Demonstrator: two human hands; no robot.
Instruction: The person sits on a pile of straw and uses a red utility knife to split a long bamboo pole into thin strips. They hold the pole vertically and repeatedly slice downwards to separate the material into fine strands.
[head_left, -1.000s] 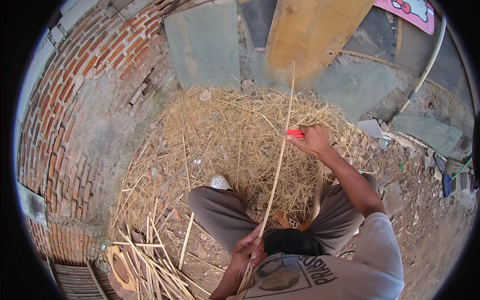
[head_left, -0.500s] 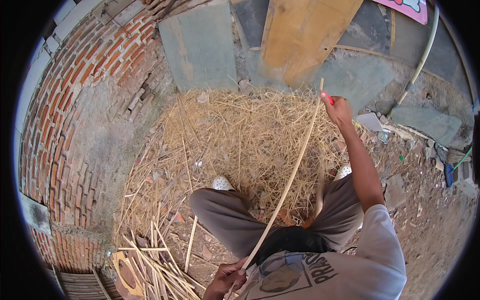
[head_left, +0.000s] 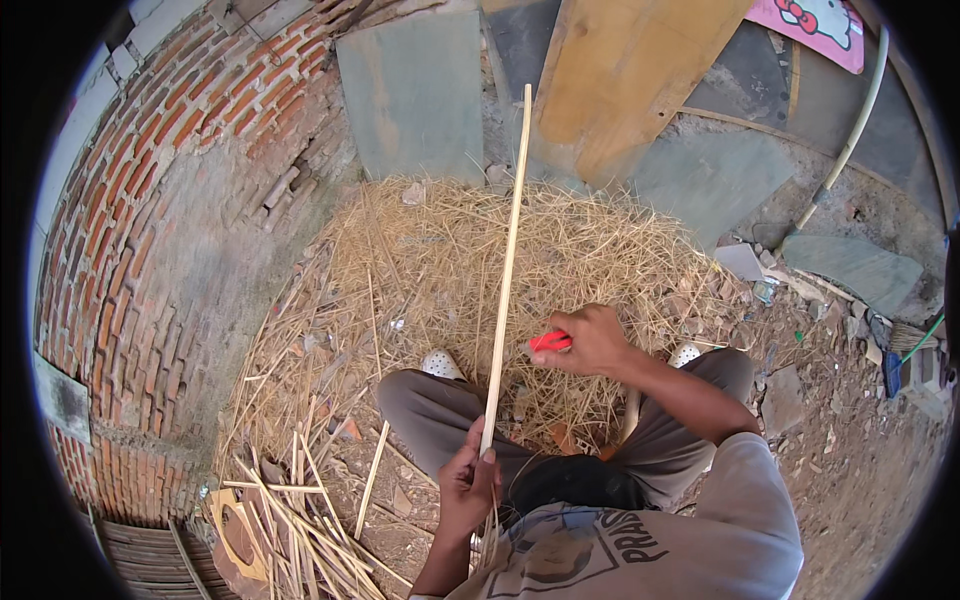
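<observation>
In front of me, my left hand (head_left: 468,486) grips a long, pale wooden strip (head_left: 508,265); just apart, my right hand (head_left: 592,341) clasps a small red tool (head_left: 551,341). A loose left grip could let the strip twist.

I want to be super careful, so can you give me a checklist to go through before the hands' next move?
1. Left hand gripping the long stick: ok, near its lower part.
2. Right hand holding the red tool: ok.
3. Red tool apart from the long stick: ok, a gap shows.
4. Red tool sharp enough: cannot tell, too small.
5. Straw swept away: not ok, lots lies ahead.
6. Loose sticks neatly stacked: not ok, they lie crisscrossed.
</observation>
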